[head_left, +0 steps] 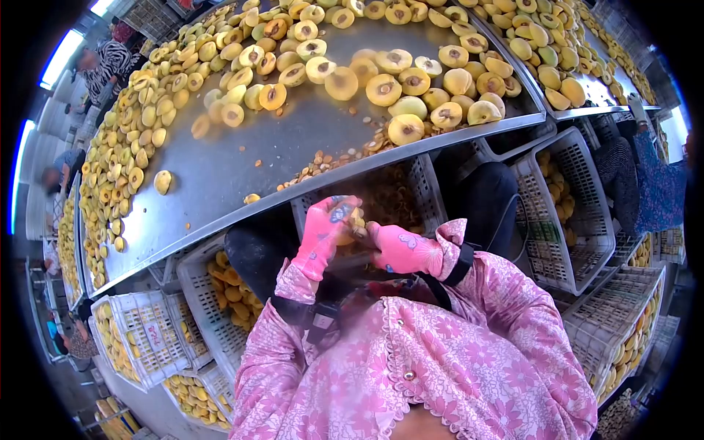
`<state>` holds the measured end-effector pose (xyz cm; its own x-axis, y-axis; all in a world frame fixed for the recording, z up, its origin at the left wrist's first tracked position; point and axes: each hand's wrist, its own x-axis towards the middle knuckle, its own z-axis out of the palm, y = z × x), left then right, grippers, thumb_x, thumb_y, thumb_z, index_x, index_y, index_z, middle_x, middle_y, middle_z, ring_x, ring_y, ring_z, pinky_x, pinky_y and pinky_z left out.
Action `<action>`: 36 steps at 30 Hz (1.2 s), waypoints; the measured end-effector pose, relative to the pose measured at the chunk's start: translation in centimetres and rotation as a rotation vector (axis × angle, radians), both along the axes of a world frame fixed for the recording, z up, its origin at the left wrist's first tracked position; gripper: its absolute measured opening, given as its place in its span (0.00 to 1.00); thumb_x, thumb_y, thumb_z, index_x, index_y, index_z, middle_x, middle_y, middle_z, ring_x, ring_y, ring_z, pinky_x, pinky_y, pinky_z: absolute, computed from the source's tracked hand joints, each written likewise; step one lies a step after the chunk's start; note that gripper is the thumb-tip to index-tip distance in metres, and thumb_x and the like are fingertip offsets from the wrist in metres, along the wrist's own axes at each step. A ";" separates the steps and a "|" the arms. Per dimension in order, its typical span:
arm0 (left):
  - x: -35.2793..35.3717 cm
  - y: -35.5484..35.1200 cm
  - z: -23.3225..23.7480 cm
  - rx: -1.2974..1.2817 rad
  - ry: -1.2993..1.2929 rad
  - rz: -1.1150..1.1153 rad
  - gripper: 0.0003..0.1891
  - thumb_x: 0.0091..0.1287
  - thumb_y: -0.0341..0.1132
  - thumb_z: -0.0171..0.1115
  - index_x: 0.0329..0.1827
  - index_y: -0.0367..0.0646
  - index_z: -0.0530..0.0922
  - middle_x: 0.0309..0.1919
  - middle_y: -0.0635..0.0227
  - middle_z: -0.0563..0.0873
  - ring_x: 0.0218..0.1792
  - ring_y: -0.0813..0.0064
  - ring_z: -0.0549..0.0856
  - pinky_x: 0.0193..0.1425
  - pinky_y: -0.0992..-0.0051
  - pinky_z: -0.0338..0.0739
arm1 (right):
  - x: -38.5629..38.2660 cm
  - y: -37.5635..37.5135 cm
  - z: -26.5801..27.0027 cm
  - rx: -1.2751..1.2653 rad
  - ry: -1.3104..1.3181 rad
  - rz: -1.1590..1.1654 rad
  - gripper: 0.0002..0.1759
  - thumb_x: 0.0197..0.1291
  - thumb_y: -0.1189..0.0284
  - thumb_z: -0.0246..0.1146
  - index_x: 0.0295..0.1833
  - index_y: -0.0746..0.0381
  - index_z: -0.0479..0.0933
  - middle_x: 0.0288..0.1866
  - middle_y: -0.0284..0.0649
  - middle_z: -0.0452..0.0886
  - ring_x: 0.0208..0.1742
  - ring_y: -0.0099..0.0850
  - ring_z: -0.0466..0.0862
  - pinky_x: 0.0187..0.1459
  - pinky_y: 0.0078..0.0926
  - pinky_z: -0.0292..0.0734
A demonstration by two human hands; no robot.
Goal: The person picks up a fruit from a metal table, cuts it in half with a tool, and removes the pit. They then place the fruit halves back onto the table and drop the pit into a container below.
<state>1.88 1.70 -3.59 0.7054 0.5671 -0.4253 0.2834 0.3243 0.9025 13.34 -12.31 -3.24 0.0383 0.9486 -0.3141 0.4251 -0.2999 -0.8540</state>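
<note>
My left hand (325, 231), in a pink patterned glove, is raised just past the table's near edge with its fingers closed around a piece of yellow peach (357, 222). Close against it, my right hand (407, 251) in a matching glove is closed too, thumb side toward the fruit. Whether it grips the peach or a small tool is hidden by the fingers. Below both hands stands a white crate (429, 192) with peach pieces inside. Halved yellow peaches (383, 89), many with brown pits showing, lie on the metal table (220, 165) ahead.
Loose pits (323, 163) gather along the table's raised rim. A crate of peaches (238, 293) stands at my left, another crate (568, 220) at my right. More filled crates (139, 334) stand behind on the left. Other people (106, 66) are at the far left and right.
</note>
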 end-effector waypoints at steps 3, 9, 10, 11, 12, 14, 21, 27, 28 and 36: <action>-0.3 0.0 -0.1 -0.024 -0.049 0.005 0.16 0.66 0.39 0.60 0.47 0.33 0.79 0.39 0.60 0.85 0.38 0.75 0.85 0.44 0.77 0.79 | -0.1 -0.1 -0.7 -0.006 0.158 -0.005 0.10 0.60 0.69 0.54 0.40 0.65 0.68 0.27 0.42 0.76 0.27 0.34 0.78 0.29 0.31 0.71; 0.2 -2.0 -0.4 -0.277 -0.285 0.247 0.19 0.68 0.45 0.57 0.52 0.38 0.76 0.42 0.57 0.84 0.39 0.69 0.84 0.40 0.69 0.83 | 0.3 -0.3 1.0 -0.359 0.986 -0.032 0.09 0.58 0.67 0.59 0.34 0.60 0.69 0.20 0.29 0.70 0.20 0.18 0.70 0.21 0.18 0.62; 0.4 -2.6 0.4 -0.362 -0.338 0.304 0.20 0.68 0.46 0.56 0.53 0.38 0.74 0.43 0.57 0.83 0.40 0.67 0.84 0.40 0.68 0.83 | 0.1 -0.5 2.1 -0.332 1.060 -0.047 0.09 0.58 0.67 0.59 0.33 0.60 0.69 0.20 0.29 0.69 0.19 0.18 0.69 0.20 0.17 0.61; 0.5 -3.0 0.9 -0.446 -0.391 0.359 0.21 0.69 0.47 0.55 0.54 0.39 0.73 0.44 0.57 0.82 0.40 0.66 0.84 0.39 0.66 0.83 | -0.1 -0.7 3.2 -0.303 1.134 -0.061 0.09 0.58 0.66 0.60 0.32 0.59 0.69 0.19 0.28 0.69 0.19 0.17 0.69 0.20 0.16 0.61; 0.3 -2.8 0.5 -0.445 -0.416 0.362 0.23 0.69 0.49 0.53 0.56 0.41 0.71 0.46 0.57 0.81 0.42 0.64 0.83 0.39 0.66 0.83 | -0.1 -0.9 3.9 -0.251 1.090 -0.073 0.08 0.58 0.67 0.60 0.34 0.59 0.69 0.21 0.28 0.70 0.19 0.17 0.68 0.21 0.15 0.61; -1.0 -1.1 0.7 -0.324 -0.437 0.437 0.22 0.69 0.46 0.55 0.54 0.36 0.72 0.45 0.54 0.81 0.41 0.62 0.83 0.39 0.62 0.84 | 0.4 -1.4 4.2 -0.202 1.093 -0.013 0.08 0.58 0.67 0.60 0.37 0.59 0.70 0.23 0.27 0.70 0.20 0.16 0.69 0.22 0.14 0.62; -17.7 8.3 5.9 0.841 0.360 0.282 0.18 0.64 0.40 0.63 0.49 0.32 0.79 0.39 0.64 0.85 0.40 0.73 0.84 0.43 0.75 0.78 | -0.8 -2.1 -3.1 -0.094 -0.105 0.130 0.12 0.60 0.67 0.54 0.42 0.66 0.71 0.32 0.51 0.80 0.38 0.50 0.81 0.37 0.40 0.75; -8.8 8.1 7.0 0.971 0.445 0.117 0.19 0.62 0.38 0.65 0.49 0.32 0.78 0.36 0.57 0.86 0.36 0.74 0.85 0.39 0.77 0.76 | -1.6 -2.7 -7.1 0.015 0.217 0.046 0.12 0.63 0.67 0.51 0.41 0.66 0.70 0.31 0.50 0.79 0.36 0.49 0.80 0.37 0.38 0.74; -4.6 7.1 8.0 1.026 0.409 0.035 0.18 0.62 0.36 0.64 0.49 0.31 0.78 0.37 0.58 0.86 0.37 0.74 0.85 0.41 0.78 0.77 | -1.5 -3.0 -6.8 0.036 0.196 0.043 0.12 0.64 0.67 0.50 0.40 0.66 0.69 0.30 0.48 0.79 0.34 0.47 0.79 0.37 0.37 0.74; 18.1 9.5 3.5 1.088 0.071 -0.091 0.16 0.61 0.39 0.62 0.44 0.34 0.80 0.35 0.52 0.85 0.37 0.57 0.85 0.43 0.67 0.77 | 1.3 -6.3 -0.9 0.420 -0.356 0.117 0.09 0.58 0.69 0.54 0.31 0.63 0.72 0.24 0.35 0.70 0.29 0.31 0.73 0.38 0.24 0.69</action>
<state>19.98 11.25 -0.10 0.7572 0.6112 0.2303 0.3286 -0.6612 0.6744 14.68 -18.65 -4.12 -0.0400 0.9937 0.1047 0.7192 0.1013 -0.6874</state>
